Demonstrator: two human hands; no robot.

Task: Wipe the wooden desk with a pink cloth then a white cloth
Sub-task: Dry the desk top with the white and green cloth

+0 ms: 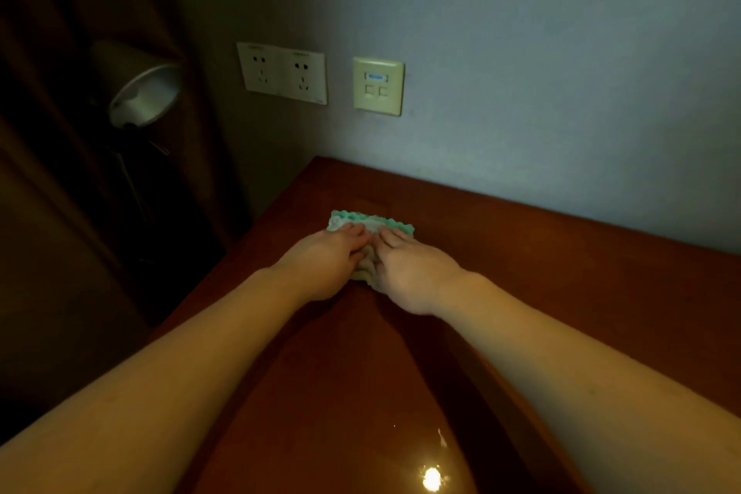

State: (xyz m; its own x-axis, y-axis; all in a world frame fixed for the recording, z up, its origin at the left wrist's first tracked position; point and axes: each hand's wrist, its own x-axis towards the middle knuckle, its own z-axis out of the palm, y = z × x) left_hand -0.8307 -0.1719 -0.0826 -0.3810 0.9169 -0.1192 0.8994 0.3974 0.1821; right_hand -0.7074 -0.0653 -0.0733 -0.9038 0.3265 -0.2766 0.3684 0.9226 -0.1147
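Left hand lies flat, fingers extended, pressing the white cloth near the far-left corner of the tabletop; right hand presses likewise just beside it. No pink cloth in view: stage 2 of 2 judged under way, with the right side probably outstanding.

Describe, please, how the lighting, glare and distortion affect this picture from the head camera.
Head view: dim overall, with the curtain and lamp at left sunk in shadow; one bright glare spot on the glossy desk near the bottom edge; the wide-angle lens stretches the forearms; the left hand and right hand on the white cloth look slightly soft.
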